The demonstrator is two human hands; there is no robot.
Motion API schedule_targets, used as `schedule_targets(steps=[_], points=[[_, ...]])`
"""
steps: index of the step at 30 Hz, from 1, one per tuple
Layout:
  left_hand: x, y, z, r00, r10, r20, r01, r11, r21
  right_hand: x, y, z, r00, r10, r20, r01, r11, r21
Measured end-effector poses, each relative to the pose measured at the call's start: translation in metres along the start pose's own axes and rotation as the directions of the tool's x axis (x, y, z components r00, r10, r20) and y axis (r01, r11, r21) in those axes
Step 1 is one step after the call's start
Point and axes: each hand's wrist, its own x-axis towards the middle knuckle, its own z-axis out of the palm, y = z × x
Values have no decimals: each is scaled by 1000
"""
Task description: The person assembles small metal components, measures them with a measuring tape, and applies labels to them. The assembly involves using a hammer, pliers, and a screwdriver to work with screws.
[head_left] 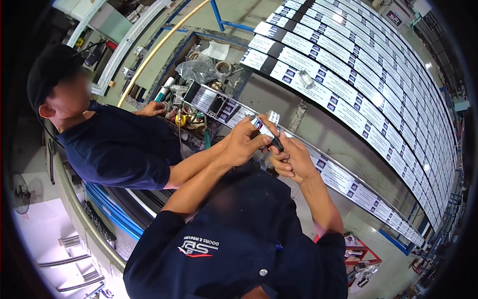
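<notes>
In front of my chest, my left hand [244, 148] is closed on a small white printed piece [262, 127] with coloured marks. My right hand [295, 158] is closed too, its thumb and fingers around the dark end [277, 144] next to that piece. Whether the white and dark parts are one thing, I cannot tell. A co-worker's forearm [199, 163] reaches in just behind my left wrist, and that hand is mostly hidden by mine. Beneath the hands runs a long metal profile [332, 170] covered with white printed labels. A small clear-and-white item [273, 116] sits on it.
At left stands a co-worker in dark clothes [109, 144], one hand [153, 109] at a tray of tools with a green-handled tool [207, 137]. Tape rolls [223, 68] and plastic bags [196, 70] lie beyond. Rows of labelled strips [348, 84] fill the right. A red rack [366, 254] stands low right.
</notes>
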Motion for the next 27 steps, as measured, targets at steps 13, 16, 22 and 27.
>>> schedule_targets(steps=[13,16,22,27], points=[[4,-8,15,1000,3,-2,-3,1000,-26,1,24,10,873,-477,-104,373,788,-490],[4,-12,7,998,67,7,-67,988,138,0,13,6,988,-150,-32,151,988,22],[7,3,1,982,-137,-129,186,811,554,5,-5,-28,933,-352,-71,104,454,-885],[13,18,10,998,54,16,-29,257,966,-13,-35,11,757,-652,23,223,225,-949]])
